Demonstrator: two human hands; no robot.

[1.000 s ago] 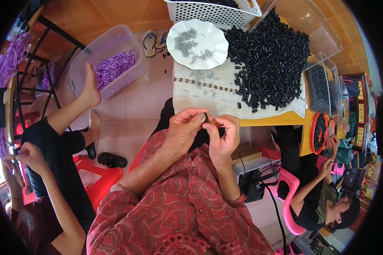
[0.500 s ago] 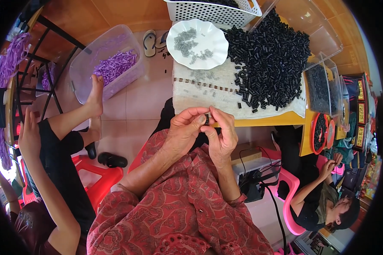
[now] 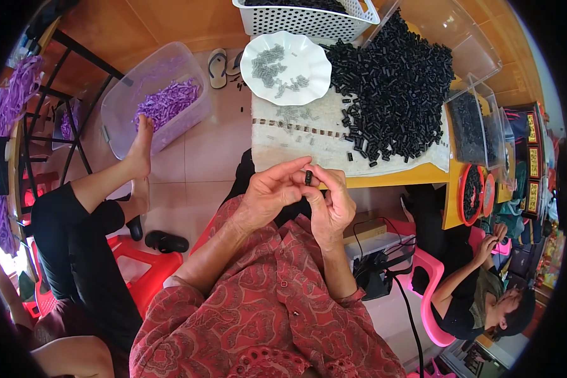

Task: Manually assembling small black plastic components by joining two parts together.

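A small black ribbed cylindrical piece is held up in front of my chest, near the table's front edge. My right hand pinches it between thumb and fingertips. Close on its other side is my left hand, its index finger stretched toward the piece's top and its thumb bent against the other fingers. Whatever that left pinch holds is too small or hidden to name. Beyond my hands a big heap of similar black pieces covers the cloth. A scalloped white plate holds small clear pieces.
A white perforated basket stands behind the plate. Clear boxes and a red dish are at the right. On the floor at left sits a clear tub with purple strips. A person sits at right, another's leg at left.
The black piece now shows more fully between my hands, and my left fingers have shifted slightly off it. The raised arm of the person at left has dropped away.
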